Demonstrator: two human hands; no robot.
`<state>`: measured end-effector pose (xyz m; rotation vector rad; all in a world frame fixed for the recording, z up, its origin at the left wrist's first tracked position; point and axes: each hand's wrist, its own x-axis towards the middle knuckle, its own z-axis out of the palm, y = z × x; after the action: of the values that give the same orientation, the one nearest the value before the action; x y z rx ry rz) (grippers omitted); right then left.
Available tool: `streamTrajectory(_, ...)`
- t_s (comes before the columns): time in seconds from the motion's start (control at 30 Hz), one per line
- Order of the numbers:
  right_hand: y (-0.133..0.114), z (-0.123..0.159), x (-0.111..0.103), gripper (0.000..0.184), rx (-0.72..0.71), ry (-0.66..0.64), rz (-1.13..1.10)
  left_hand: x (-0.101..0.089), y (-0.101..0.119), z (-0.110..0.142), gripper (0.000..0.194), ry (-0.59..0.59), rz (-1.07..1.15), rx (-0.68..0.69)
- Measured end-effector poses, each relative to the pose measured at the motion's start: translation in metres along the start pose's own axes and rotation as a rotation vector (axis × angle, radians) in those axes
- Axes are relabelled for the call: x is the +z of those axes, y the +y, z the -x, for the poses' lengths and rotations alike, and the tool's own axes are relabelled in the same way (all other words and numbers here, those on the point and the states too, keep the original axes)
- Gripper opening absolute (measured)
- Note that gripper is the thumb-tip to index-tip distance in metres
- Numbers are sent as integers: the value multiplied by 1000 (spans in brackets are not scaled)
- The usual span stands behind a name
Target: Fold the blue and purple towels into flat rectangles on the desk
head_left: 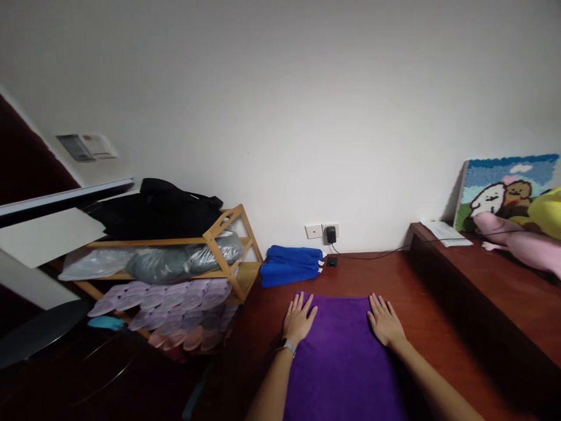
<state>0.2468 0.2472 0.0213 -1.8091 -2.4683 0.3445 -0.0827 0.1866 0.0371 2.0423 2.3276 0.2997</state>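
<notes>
A purple cloth (342,356), probably a towel, lies spread flat on the reddish-brown wooden table (429,316). My left hand (298,318) rests on its far left corner with the fingers spread. On the far right corner lies my right hand (385,320), flat and with its fingers apart. Neither hand grips anything. Beyond the purple cloth, a little to the left, is a stack of folded blue cloths (291,266) with white tags showing at the right side. The near end of the purple cloth runs out of view at the bottom.
A black plug (331,234) sits in the wall socket, its cable running right. At left stands a wooden rack (228,263) holding a black bag (162,210), plastic-wrapped bundles and lilac slippers (166,298). A raised ledge (495,275) at right carries a pink plush toy (521,242) and a picture (504,193).
</notes>
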Motion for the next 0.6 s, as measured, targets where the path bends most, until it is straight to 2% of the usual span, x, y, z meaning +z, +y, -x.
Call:
streamTrajectory(0.1,0,-3,1,69,-33,17,-38,-3,-3,3,58,0,-7,-38)
streamTrajectory(0.17,-1,-3,3,70,-22,33,-48,-9,4,4,58,39,-27,-36)
streamTrajectory(0.23,-2,-2,5,71,-13,39,-43,-12,23,4,57,119,-37,28)
streamTrajectory(0.3,-3,-1,5,71,-5,41,-37,-9,50,4,56,165,-14,161)
streamTrajectory(0.37,-4,0,4,71,2,42,-24,2,79,5,55,140,32,276)
streamTrajectory(0.43,-5,1,3,72,11,37,-6,14,98,5,56,96,71,293)
streamTrajectory(0.5,-4,1,5,73,18,38,-2,21,100,2,57,70,83,251)
streamTrajectory(0.6,-2,0,9,74,18,52,-9,18,70,-3,56,42,61,170)
